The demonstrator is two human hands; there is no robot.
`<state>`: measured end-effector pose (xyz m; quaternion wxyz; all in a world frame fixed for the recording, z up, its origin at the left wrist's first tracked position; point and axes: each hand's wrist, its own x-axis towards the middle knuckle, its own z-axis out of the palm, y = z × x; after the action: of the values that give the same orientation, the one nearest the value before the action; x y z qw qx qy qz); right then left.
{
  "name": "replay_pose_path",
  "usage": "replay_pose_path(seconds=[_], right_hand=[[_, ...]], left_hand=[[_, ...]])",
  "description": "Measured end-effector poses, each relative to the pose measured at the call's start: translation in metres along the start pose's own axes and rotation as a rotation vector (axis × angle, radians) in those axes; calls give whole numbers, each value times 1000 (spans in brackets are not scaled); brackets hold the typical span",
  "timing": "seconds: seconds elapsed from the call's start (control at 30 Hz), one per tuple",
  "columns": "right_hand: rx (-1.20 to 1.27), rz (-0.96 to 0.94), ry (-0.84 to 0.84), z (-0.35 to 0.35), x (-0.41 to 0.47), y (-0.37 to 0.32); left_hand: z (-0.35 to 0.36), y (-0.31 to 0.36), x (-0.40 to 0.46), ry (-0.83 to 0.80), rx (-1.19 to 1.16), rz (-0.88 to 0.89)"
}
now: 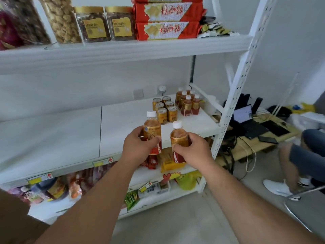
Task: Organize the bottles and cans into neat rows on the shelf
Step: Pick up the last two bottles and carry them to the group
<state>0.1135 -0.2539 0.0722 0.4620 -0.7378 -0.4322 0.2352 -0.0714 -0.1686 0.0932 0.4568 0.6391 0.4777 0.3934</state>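
Observation:
My left hand (139,145) grips an amber tea bottle (152,128) with a white cap and red label, held upright at the front edge of the white middle shelf (123,124). My right hand (191,150) holds a second, similar bottle (179,136) just to its right, also upright. Toward the back right of the shelf, several gold cans (164,110) stand in two rows. Right of them, several matching tea bottles (188,103) stand in rows near the shelf's right end.
The upper shelf (123,50) carries snack jars and red packages. Lower shelves hold bagged snacks (79,182). The white upright post (233,95) bounds the shelf's right side. Beyond it stand a low desk with a laptop (244,117) and a seated person's legs (302,155).

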Motion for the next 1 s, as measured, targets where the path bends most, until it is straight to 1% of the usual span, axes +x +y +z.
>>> replay_pose_path(seconds=[0.27, 0.47, 0.63, 0.8, 1.0], right_hand=[[27, 35, 31, -58, -14, 32], [22, 24, 15, -113, 16, 65], [26, -5, -36, -154, 46, 89], [61, -5, -67, -175, 77, 103], [81, -13, -73, -178, 124, 112]], left_hand=[[56, 17, -23, -39, 0, -10], [123, 37, -18, -15, 18, -15], [176, 51, -11, 30, 25, -25], [213, 58, 3, 69, 66, -42], [239, 58, 43, 81, 96, -36]])
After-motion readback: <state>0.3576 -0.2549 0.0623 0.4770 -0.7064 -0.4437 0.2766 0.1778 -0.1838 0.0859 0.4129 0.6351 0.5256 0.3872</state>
